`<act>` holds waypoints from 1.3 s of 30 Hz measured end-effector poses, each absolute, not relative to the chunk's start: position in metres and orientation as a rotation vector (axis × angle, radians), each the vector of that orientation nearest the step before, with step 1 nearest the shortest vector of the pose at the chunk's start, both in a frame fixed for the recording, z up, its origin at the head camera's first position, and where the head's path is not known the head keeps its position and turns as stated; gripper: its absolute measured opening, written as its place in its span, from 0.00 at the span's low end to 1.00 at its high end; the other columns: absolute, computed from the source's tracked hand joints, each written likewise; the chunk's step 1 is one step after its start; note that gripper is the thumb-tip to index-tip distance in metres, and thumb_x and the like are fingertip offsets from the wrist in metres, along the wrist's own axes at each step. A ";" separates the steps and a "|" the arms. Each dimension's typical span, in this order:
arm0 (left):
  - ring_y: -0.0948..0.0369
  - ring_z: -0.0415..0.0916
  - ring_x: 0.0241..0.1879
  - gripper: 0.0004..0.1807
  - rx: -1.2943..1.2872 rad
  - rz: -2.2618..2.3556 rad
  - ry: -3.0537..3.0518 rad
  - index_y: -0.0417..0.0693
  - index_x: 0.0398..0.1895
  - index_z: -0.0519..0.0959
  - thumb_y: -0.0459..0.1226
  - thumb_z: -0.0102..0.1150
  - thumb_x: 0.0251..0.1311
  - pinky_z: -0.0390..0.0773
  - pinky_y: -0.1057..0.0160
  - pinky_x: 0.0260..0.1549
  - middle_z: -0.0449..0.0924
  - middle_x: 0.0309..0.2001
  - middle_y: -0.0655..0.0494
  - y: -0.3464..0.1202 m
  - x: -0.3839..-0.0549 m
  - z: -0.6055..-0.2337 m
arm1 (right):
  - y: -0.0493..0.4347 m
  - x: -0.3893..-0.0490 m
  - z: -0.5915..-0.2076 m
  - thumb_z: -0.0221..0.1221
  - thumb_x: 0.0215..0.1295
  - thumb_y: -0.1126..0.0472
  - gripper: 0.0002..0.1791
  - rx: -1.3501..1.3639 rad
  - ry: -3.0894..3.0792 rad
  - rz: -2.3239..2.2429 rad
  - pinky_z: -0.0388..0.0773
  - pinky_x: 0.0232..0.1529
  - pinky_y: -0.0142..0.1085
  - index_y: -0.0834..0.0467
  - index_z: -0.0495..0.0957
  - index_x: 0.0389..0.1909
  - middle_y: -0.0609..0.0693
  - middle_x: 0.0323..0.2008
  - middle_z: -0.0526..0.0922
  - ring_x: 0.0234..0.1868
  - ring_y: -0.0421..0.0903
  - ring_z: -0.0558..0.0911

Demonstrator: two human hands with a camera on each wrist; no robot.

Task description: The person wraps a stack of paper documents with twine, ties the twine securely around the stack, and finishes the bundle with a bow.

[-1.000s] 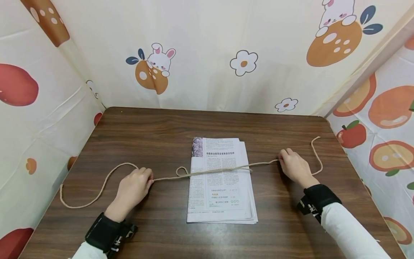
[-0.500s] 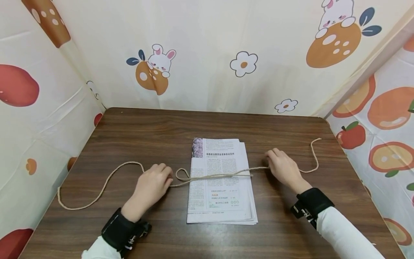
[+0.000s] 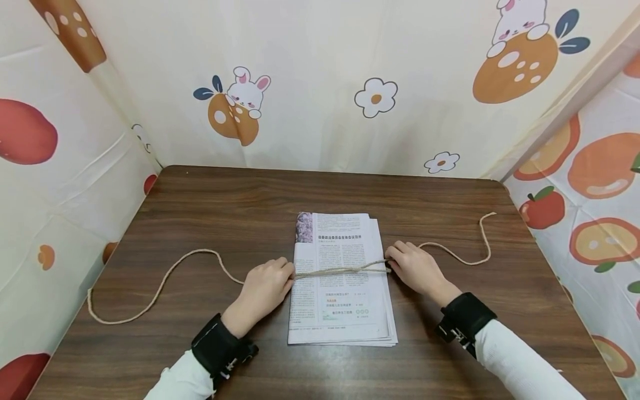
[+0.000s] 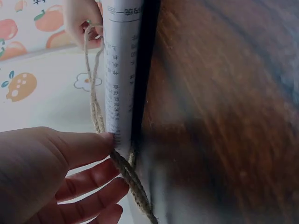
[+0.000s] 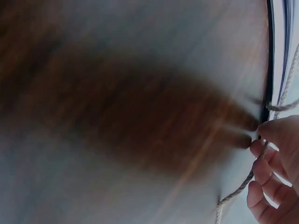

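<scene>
A folded newspaper (image 3: 340,311) lies on the wooden table, crossed at its middle by a beige rope (image 3: 330,272) in two strands. My left hand (image 3: 267,283) is at the paper's left edge and holds the rope there; in the left wrist view its thumb (image 4: 88,144) presses near the folded edge, with the rope passing between it and the fingers. At the right edge, my right hand (image 3: 415,266) pinches the rope between thumb and index finger, as the right wrist view shows with the fingertips (image 5: 261,170) close to the table. Whatever runs beneath the paper is hidden.
One loose rope tail curves over the left of the table (image 3: 210,355); the other bends away to the right. Curtains printed with rabbits, flowers and fruit hang behind the table and at both sides. Black straps carry the wrist cameras.
Both hands have come inward along the rope, left hand rightward and right hand leftward, to the newspaper's edges. The small rope loop left of the paper is no longer visible.
</scene>
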State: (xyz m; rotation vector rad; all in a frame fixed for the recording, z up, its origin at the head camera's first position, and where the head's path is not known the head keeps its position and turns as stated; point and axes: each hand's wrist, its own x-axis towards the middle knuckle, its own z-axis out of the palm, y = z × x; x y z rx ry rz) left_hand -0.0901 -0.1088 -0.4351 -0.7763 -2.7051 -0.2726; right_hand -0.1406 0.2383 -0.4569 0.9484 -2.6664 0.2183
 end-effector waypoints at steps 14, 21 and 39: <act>0.64 0.70 0.18 0.08 -0.703 -0.263 -2.744 0.51 0.22 0.74 0.35 0.65 0.49 0.65 0.68 0.14 0.72 0.20 0.61 -0.119 -0.093 -0.426 | 0.277 -0.154 -0.446 0.62 0.50 0.68 0.06 0.769 -2.645 0.258 0.69 0.22 0.40 0.58 0.75 0.28 0.51 0.25 0.72 0.24 0.48 0.73; 0.63 0.71 0.18 0.09 -0.672 -0.297 -2.779 0.50 0.23 0.73 0.35 0.66 0.50 0.66 0.67 0.14 0.72 0.21 0.60 -0.126 -0.094 -0.422 | 0.298 -0.155 -0.444 0.62 0.49 0.70 0.06 0.683 -2.679 0.250 0.68 0.22 0.41 0.60 0.74 0.27 0.52 0.24 0.72 0.23 0.49 0.72; 0.62 0.71 0.20 0.10 -0.676 -0.319 -2.804 0.51 0.22 0.73 0.35 0.67 0.47 0.67 0.66 0.16 0.70 0.20 0.60 -0.124 -0.095 -0.428 | 0.311 -0.156 -0.451 0.61 0.50 0.71 0.06 0.621 -2.760 0.210 0.69 0.22 0.43 0.61 0.75 0.29 0.54 0.25 0.71 0.23 0.50 0.73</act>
